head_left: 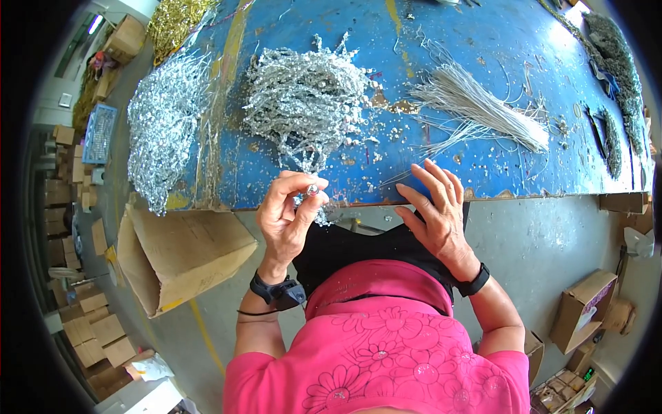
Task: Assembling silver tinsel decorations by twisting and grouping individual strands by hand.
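Note:
My left hand (284, 215) is closed in a pinch at the table's front edge, thumb and fingertips on a silver glittery sprig (312, 190). The sprig's end points up between the fingers, and some silver bits hang below them. Just beyond it lies a big heap of silver glittery sprigs (303, 100), with a few strands reaching toward the hand. My right hand (439, 219) is open at the edge, fingers spread and nothing in it. Its fingertips are nearest to a loose bundle of thin pale wires (483, 103).
The blue worktable (386, 165) is strewn with silver flakes. A second silver pile (165, 124) hangs over its left edge, with gold tinsel (176, 27) behind. Dark grey bristly garlands (614, 76) lie at the right. An open cardboard box (200, 255) stands below the left edge.

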`<action>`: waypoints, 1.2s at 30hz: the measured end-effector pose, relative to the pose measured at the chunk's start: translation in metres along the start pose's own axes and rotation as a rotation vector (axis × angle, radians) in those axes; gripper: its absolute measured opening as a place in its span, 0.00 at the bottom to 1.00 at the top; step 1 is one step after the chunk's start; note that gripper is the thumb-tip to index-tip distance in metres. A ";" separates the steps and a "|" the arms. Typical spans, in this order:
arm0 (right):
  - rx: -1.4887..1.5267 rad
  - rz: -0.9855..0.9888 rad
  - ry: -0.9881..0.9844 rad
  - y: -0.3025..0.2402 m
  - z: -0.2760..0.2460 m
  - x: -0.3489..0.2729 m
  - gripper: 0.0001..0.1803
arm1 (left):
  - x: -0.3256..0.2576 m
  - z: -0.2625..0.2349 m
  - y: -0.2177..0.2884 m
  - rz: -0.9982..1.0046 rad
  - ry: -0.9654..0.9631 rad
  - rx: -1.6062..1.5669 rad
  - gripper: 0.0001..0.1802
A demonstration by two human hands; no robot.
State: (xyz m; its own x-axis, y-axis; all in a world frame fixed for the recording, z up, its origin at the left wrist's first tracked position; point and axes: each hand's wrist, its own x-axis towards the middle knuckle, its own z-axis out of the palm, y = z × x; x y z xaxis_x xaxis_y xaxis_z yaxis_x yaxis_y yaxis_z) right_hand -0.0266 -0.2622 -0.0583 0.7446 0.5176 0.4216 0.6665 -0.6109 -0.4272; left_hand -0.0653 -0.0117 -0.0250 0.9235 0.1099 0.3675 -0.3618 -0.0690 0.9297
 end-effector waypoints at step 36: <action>0.125 -0.161 0.198 0.002 0.003 0.009 0.14 | -0.001 0.022 -0.009 -0.304 -0.010 0.000 0.09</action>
State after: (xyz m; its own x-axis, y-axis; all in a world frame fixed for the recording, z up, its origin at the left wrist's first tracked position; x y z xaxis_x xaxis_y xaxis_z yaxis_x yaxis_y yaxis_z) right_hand -0.0187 -0.2572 -0.0577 0.6150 0.4674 0.6351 0.7844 -0.4453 -0.4318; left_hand -0.0605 -0.0328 -0.0341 0.9906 0.1159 0.0725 -0.0690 -0.0340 0.9970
